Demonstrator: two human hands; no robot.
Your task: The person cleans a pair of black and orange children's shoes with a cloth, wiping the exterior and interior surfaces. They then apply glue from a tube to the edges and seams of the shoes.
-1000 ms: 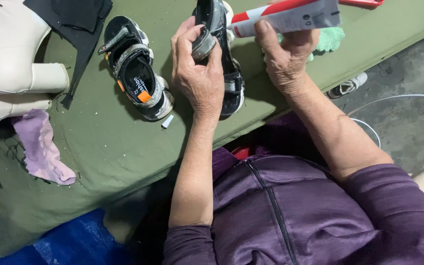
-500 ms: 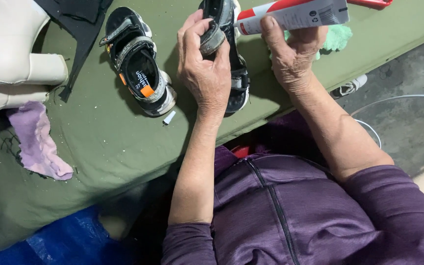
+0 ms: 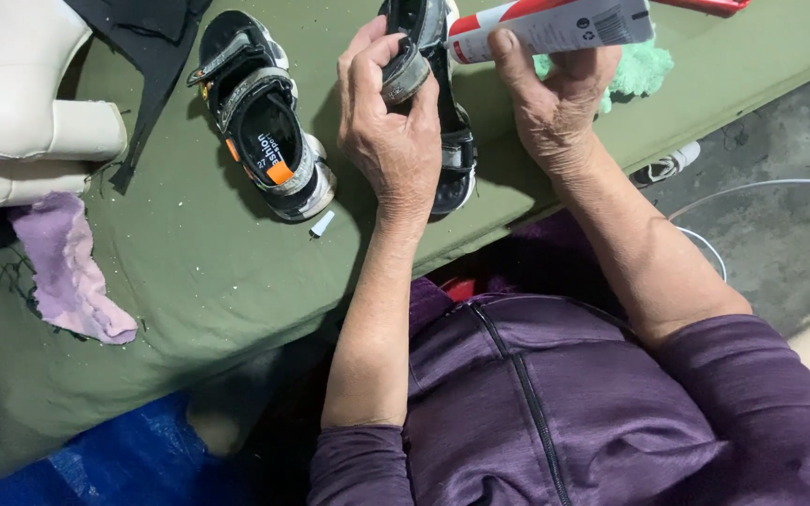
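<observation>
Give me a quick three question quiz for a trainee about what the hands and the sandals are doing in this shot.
1. True or false: the left hand grips a strap of the black sandal.
2. What does the right hand hold? A a brush, B a red and white tube, C scissors.
3. What covers the table under the second sandal?

Key: 1 true. 2 B. 3 a green cloth.
</observation>
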